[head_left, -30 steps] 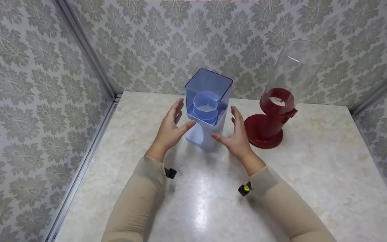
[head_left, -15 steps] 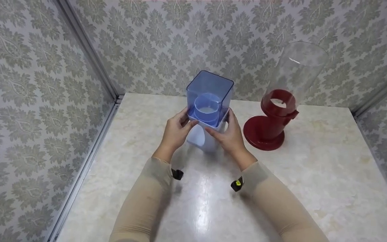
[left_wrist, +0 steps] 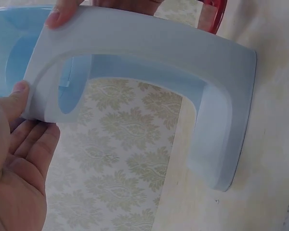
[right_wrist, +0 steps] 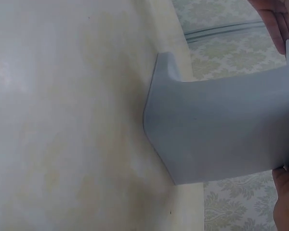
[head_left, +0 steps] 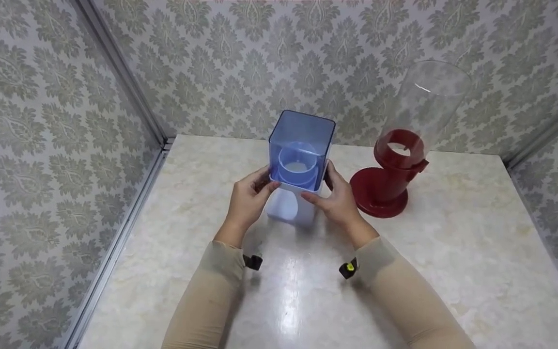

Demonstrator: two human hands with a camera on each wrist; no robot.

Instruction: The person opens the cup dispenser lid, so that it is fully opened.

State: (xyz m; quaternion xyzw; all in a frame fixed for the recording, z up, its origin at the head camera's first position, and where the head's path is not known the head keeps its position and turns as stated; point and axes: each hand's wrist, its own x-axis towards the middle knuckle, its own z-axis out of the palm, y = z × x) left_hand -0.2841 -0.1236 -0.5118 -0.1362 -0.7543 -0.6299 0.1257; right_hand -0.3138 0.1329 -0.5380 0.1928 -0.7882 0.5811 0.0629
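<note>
A dispenser (head_left: 294, 167) with a see-through blue square container and a white C-shaped stand (left_wrist: 149, 36) is upright at the middle of the table. My left hand (head_left: 249, 198) grips its left side just below the container, thumb on the front edge and fingers round the side. On the opposite side my right hand (head_left: 339, 196) holds it the same way, its fingers partly hidden behind the stand. A round blue ring (head_left: 298, 160) shows inside the container. In the right wrist view, the foot of the stand (right_wrist: 166, 120) is right at the tabletop.
To the right stands a red dispenser (head_left: 380, 194) with a round foot and a tall clear cylinder (head_left: 429, 102) tilted over it. Patterned walls (head_left: 240, 58) rise behind and beside the marble-look table (head_left: 477, 242); a metal rail (head_left: 129, 213) runs along the left edge.
Both hands, apart from the blue dispenser at first, have closed in and taken hold of its sides. The dispenser has since shifted slightly toward me. The red dispenser stays in place.
</note>
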